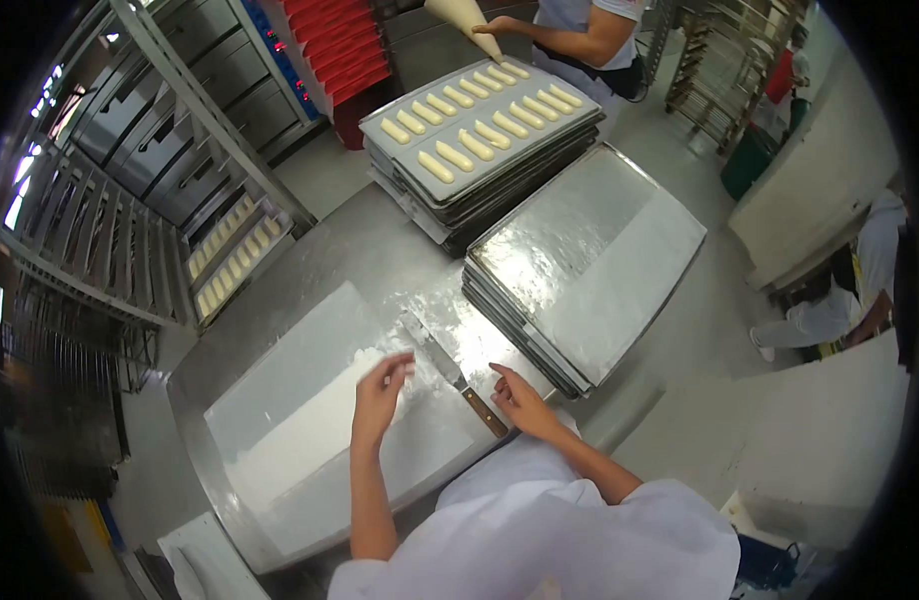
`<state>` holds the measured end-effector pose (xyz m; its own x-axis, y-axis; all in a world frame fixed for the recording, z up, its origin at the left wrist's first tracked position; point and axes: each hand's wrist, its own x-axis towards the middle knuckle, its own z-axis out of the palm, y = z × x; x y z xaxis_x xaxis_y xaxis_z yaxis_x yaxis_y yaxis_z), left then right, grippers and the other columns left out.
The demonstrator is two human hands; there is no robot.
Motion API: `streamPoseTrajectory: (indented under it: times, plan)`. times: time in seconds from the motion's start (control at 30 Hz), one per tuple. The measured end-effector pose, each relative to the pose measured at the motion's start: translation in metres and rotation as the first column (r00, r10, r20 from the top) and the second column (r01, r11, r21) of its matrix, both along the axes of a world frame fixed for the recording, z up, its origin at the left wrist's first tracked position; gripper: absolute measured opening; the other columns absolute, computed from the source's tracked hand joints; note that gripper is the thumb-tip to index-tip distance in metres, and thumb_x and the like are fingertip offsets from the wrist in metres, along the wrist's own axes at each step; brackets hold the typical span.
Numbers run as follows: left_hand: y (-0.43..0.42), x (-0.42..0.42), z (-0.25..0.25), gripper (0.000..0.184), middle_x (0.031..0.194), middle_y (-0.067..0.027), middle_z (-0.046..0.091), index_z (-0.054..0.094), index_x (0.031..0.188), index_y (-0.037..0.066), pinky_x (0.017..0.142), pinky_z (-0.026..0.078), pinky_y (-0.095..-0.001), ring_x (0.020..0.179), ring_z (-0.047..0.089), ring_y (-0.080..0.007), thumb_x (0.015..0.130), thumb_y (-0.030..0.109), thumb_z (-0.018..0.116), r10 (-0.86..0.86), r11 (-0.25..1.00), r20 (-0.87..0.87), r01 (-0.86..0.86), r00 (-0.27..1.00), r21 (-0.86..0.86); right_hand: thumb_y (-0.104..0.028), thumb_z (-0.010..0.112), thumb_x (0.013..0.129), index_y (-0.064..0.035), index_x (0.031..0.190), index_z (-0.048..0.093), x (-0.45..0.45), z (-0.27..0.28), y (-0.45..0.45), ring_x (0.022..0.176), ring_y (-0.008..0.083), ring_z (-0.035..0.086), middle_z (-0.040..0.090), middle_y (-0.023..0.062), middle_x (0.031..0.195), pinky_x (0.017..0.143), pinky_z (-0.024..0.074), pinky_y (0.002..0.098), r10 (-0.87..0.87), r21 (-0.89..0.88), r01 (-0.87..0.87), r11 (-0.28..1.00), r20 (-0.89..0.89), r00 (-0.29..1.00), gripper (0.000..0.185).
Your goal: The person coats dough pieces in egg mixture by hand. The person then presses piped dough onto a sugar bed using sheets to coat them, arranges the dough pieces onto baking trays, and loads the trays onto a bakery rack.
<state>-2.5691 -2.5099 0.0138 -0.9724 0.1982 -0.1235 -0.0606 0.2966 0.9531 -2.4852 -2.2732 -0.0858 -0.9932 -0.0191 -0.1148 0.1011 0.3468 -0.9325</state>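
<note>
My left hand (380, 390) hovers over the metal table (350, 240), left of an offset spatula (483, 410), with its fingers loosely bent and apart and nothing in them. Just right of the spatula's wooden handle is my right hand (522, 402), index finger stretched out, also holding nothing. The spatula lies flat, its long metal blade pointing away from me. Under and left of my left hand, paper sheets (270, 390) lie on the table, with a white strip dusted or coated along them. Beyond my right hand stands a stack of metal trays (620, 230), a paper sheet partly covering the top one.
At the back, a co-worker's hand (498, 27) holds a piping bag (463, 14) above a tray of piped dough strips (490, 115) on another tray stack. A rack (90, 230) with a filled tray (235, 250) stands left. Another person (860, 270) is at right.
</note>
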Motion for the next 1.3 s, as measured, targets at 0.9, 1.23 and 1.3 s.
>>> streamPoseTrajectory:
  times: [0.9,1.23,1.3]
  plan:
    - [0.130,-0.218,0.033,0.021,0.082,-0.0079,0.048,0.054,0.100,-0.008,0.048,0.037,-0.0174,0.070,0.050,-0.0132,0.079,-0.002,0.056,-0.108,0.428,0.746,-0.647,0.657,0.631,-0.010,0.054,0.088,-0.0096,0.108,0.063,-0.261,0.105,0.133,0.077,0.0129,0.051,0.055,0.0022,0.083,0.071,0.0409,0.0277,-0.161,0.031,0.194,0.981,-0.442,0.883,0.022]
    - [0.141,-0.225,0.054,0.010,0.081,-0.0041,0.049,0.052,0.089,-0.003,0.043,0.031,-0.0167,0.070,0.048,-0.0114,0.081,0.001,0.057,-0.123,0.457,0.669,-0.557,0.733,0.694,-0.017,0.045,0.095,0.0024,0.115,0.050,-0.315,0.099,0.164,0.076,0.0114,0.057,0.063,0.0103,0.089,0.065,0.0425,0.0224,-0.416,-0.663,0.286,0.692,-0.042,0.908,0.029]
    - [0.143,-0.225,0.061,0.014,0.075,-0.0033,0.048,0.049,0.076,0.004,0.041,0.028,-0.0169,0.066,0.047,-0.0114,0.077,0.004,0.063,-0.060,0.479,0.668,-0.566,0.742,0.671,-0.020,0.045,0.096,0.0027,0.119,0.045,-0.327,0.102,0.167,0.071,0.0125,0.057,0.064,0.0118,0.086,0.061,0.0423,0.0224,-0.443,-0.733,0.310,0.605,0.014,0.897,0.033]
